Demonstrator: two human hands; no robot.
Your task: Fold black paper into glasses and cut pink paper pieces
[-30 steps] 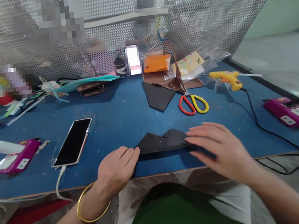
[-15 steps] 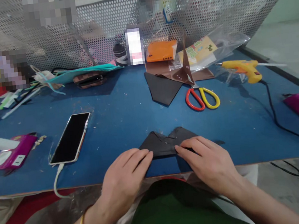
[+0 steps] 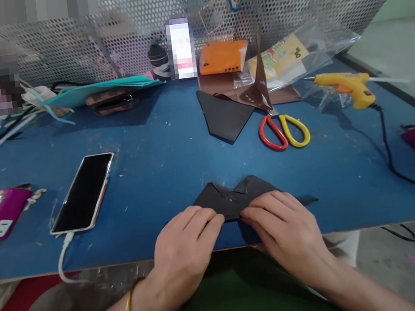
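A folded piece of black paper (image 3: 231, 202) lies near the front edge of the blue table, two peaks of it pointing away from me. My left hand (image 3: 187, 240) grips its near left edge, fingers closed together over the paper. On the near right edge, my right hand (image 3: 285, 226) pinches the same piece, thumb and fingers at the fold. The thumbs are mostly hidden beneath the hands. Beyond the hands lie another black paper piece (image 3: 222, 119) and scissors (image 3: 283, 131) with one red and one yellow handle.
A phone (image 3: 84, 192) with a white cable lies at left. At right is a yellow glue gun (image 3: 345, 87) with a black cord. Purple power strips (image 3: 2, 211) sit at both sides. An orange packet (image 3: 222, 56) and teal sheets (image 3: 110, 86) line the mesh screen (image 3: 133, 29).
My left hand has slid right along the paper's near edge, closer to my right hand. My right hand has shifted only slightly. The whole view has tilted a little.
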